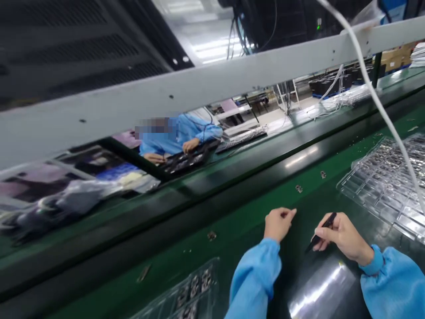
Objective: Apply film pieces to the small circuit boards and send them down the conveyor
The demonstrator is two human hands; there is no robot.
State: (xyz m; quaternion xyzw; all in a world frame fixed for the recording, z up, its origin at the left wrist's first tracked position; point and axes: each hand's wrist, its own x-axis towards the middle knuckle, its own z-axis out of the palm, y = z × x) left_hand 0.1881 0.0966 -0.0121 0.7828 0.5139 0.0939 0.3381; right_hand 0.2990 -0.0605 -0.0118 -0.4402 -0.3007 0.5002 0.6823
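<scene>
My left hand (pixel 278 223) is held over the dark green work surface, its fingers curled and the thumb and index finger pressed together. Whatever they pinch, if anything, is too small to make out. To its right, my right hand (pixel 338 235) grips a slim black pen-like tool (pixel 320 238), whose pointed end slants down to the left. Below the tool lies a shiny, reflective sheet-like patch (pixel 322 288). Small metal parts (pixel 299 188) sit on the green strip beyond my hands. Another small part (pixel 211 235) lies left of my left hand.
At right stands a clear compartment tray (pixel 392 186) of small parts; a second clear tray (pixel 199 288) holds dark metal pieces. A white cable (pixel 375 93) hangs on the right. A grey beam (pixel 206 82) crosses overhead. Opposite, a person in blue (pixel 195 128) works.
</scene>
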